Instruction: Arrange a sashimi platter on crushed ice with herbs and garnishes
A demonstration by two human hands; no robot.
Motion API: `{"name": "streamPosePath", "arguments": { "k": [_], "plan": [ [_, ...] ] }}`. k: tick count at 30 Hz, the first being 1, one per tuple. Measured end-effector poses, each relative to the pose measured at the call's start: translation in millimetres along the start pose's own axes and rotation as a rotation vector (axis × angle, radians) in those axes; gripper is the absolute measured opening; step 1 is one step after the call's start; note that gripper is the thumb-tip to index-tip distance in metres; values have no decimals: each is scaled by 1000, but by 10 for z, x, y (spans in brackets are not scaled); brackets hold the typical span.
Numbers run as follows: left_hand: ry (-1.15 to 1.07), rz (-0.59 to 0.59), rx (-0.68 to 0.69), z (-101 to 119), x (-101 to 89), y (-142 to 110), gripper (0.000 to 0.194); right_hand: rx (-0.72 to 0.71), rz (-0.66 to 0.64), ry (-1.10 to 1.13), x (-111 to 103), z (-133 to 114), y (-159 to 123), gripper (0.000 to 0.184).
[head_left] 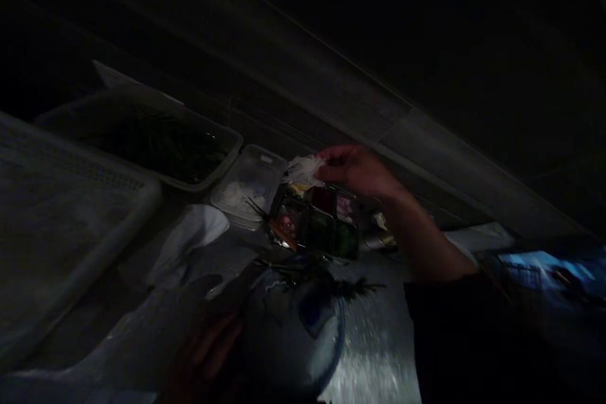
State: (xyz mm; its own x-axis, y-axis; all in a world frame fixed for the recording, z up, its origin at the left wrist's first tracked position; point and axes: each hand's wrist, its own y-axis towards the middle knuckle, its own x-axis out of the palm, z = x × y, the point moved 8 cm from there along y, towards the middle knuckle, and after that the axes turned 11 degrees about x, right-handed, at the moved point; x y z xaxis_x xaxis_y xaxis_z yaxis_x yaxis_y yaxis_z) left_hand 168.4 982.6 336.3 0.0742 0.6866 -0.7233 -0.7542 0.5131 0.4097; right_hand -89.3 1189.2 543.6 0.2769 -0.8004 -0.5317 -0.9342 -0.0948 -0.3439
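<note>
My right hand (pixel 353 167) reaches over the far edge of a compartment tray (pixel 334 240). Its fingers are closed on a tuft of white shreds (pixel 303 169). Below the tray lies a pale round plate (pixel 293 341) with a dark blue patch and dark sprigs (pixel 353 289) at its far rim. Beside the plate's left edge is my left hand (pixel 213 344), fingers stretched out in deep shadow; whether they touch the plate is hard to see. A clear container (pixel 249 180) with more white shreds adjoins the tray on the left.
An orange-brown handled tool (pixel 279 230) lies across the tray's left corner. Farther left are a tub of dark green leaves (pixel 161 145), a white crumpled cloth (pixel 189 243) and a large pale basket (pixel 151 192). A wall ledge (pixel 303 57) runs behind; a lit screen (pixel 544 268) shows at right.
</note>
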Motion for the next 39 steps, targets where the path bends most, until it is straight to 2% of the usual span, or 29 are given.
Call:
{"name": "streamPosePath", "arguments": {
  "k": [2,4,6,8,10,13,16,18,21,25,28,31,33,35,37,39],
  "plan": [
    [1,-19,49,76,68,-18,59,21,9,16,-103,178,-637,21],
    [16,-39,111,180,120,-11,58,71,25,37,-115,471,-1198,21],
    [33,-53,191,318,162,23,55,124,69,55,-50,838,-1635,22],
    [41,-58,260,463,205,79,52,174,126,23,87,1223,-1918,21],
    [41,-57,331,620,249,147,49,224,181,-87,277,1569,-2046,19],
    [25,-86,405,826,332,246,49,293,195,-283,620,1953,-2023,22],
    [18,-150,424,960,417,318,50,364,138,-480,910,2186,-1918,27],
    [19,-187,428,1020,467,350,51,408,148,-611,986,2264,-1887,31],
    [35,-228,436,1092,547,396,51,428,182,-723,1016,2290,-1887,30],
    [116,-263,469,1201,685,481,49,426,131,-811,1124,2320,-1855,28],
    [212,-274,504,1278,815,552,49,381,173,-787,1154,2302,-1832,28],
    [284,-240,534,1328,940,620,50,326,226,-699,1056,2251,-1871,26],
    [303,-226,549,1347,1024,664,54,276,233,-629,882,2161,-1907,25],
    [317,-236,557,1357,1102,707,59,172,244,-525,587,1938,-1934,23],
    [349,-235,563,1369,1142,745,60,4,275,-371,174,1543,-1966,20],
    [387,-210,583,1393,1145,765,59,-178,296,-188,-275,1031,-1997,15]
  ]
}}
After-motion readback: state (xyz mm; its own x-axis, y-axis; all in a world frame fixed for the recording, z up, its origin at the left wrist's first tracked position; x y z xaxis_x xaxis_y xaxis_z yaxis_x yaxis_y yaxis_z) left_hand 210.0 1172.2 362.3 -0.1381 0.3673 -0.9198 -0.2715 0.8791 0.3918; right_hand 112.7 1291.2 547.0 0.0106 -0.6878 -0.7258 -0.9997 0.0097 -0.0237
